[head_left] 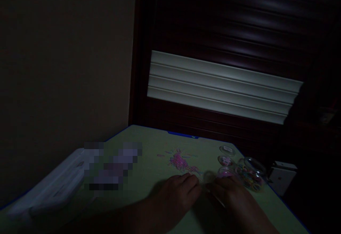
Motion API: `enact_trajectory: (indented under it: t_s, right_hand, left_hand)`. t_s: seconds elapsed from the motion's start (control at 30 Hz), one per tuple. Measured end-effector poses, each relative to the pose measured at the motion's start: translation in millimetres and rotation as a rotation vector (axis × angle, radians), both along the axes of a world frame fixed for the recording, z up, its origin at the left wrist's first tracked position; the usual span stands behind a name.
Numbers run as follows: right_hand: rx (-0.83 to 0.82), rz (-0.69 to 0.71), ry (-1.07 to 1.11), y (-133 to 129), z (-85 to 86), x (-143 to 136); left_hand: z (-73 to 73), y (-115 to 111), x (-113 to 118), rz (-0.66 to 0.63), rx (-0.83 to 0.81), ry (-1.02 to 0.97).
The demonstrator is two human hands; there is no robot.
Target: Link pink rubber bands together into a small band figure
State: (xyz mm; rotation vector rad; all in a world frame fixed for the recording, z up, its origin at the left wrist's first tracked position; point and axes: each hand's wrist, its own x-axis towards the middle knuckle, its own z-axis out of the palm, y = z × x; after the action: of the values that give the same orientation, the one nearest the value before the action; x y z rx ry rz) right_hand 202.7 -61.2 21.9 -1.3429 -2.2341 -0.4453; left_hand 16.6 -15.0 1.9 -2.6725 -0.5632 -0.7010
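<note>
The view is very dim. My left hand [182, 191] rests low over the pale green table [138, 198], its fingers curled and pressed together. Whatever lies in those fingertips is hidden. Close beside it on the right, my right hand [230, 193] is closed round a thin, light stick-like tool [218, 199], which slants down toward me. Just beyond both hands lies a loose pile of small pink pieces [179, 161], with a few bluish ones scattered about it; their kind is too dark to tell.
A clear jar of colourful bands [250, 177] lies at the table's right. Near it are a small tub of pink pieces [225, 172], a labelled round container [225, 160] and a clear round lid [227, 150]. A white tray-like object [53, 184] occupies the left, beside a blurred-out patch.
</note>
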Motion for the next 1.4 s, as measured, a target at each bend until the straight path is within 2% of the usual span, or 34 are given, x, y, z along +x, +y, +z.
enact_trajectory:
  t_s: [0.33,0.93,1.2,1.4]
  right_hand:
    - [-0.024,-0.018,-0.063,0,1.7,3]
    - [0.109,0.002,-0.002,0,2.2,0]
    - [0.087,-0.119,-0.065,-5,9.0,5]
    - [0.067,-0.308,-0.146,-14,25.0,9]
  left_hand:
    - [3.9,-3,-1,-0.038,0.003,-0.018]
    - [-6.1,4,3,0.003,-0.058,-0.021]
    - [-0.8,3,2,0.024,-0.090,0.016]
    - [-4.0,3,3,0.009,-0.095,-0.012]
